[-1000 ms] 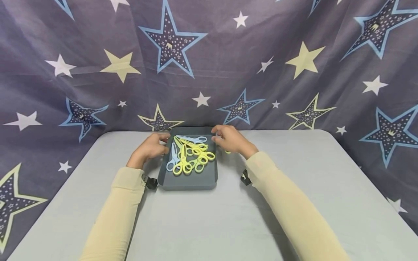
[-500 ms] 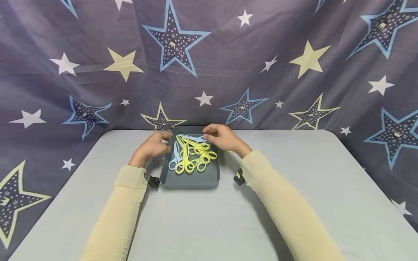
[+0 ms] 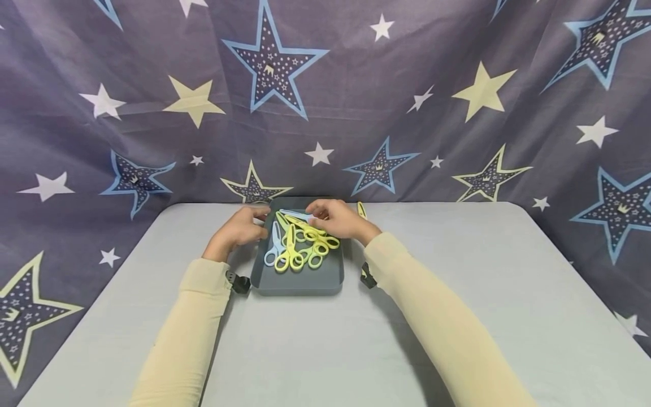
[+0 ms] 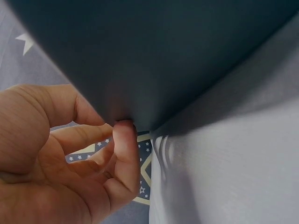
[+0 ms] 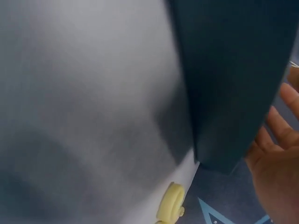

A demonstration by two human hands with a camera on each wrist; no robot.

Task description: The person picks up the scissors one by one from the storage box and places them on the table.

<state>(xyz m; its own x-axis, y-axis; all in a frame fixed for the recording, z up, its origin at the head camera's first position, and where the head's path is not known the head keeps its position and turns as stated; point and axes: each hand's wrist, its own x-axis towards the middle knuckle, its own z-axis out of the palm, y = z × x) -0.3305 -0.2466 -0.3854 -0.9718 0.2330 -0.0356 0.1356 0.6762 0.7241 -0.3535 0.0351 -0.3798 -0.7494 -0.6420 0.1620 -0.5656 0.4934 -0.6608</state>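
Several scissors, including yellow ones (image 3: 290, 254) and a light blue pair (image 3: 275, 247), lie in a dark grey tray (image 3: 300, 291). My left hand (image 3: 238, 228) is at the tray's left side; the left wrist view shows its fingers (image 4: 125, 154) gripping the tray's edge (image 4: 140, 60). Over the back right part of the tray is my right hand (image 3: 342, 219), fingers loosely bent above another blue pair (image 3: 295, 215). Beyond the tray wall (image 5: 229, 93), the right wrist view shows that hand (image 5: 278, 168) with fingers spread and nothing visibly held.
Outside the tray, a yellow pair (image 3: 361, 210) lies near the back edge of the white table (image 3: 305, 350), partly hidden by my right hand; its handle (image 5: 170, 203) shows in the right wrist view. A star-patterned curtain (image 3: 325, 102) hangs behind.
My right hand has moved left from the tray's right rim to above the scissors. A yellow blade now shows behind that hand. My left hand has stayed at the tray's left side.
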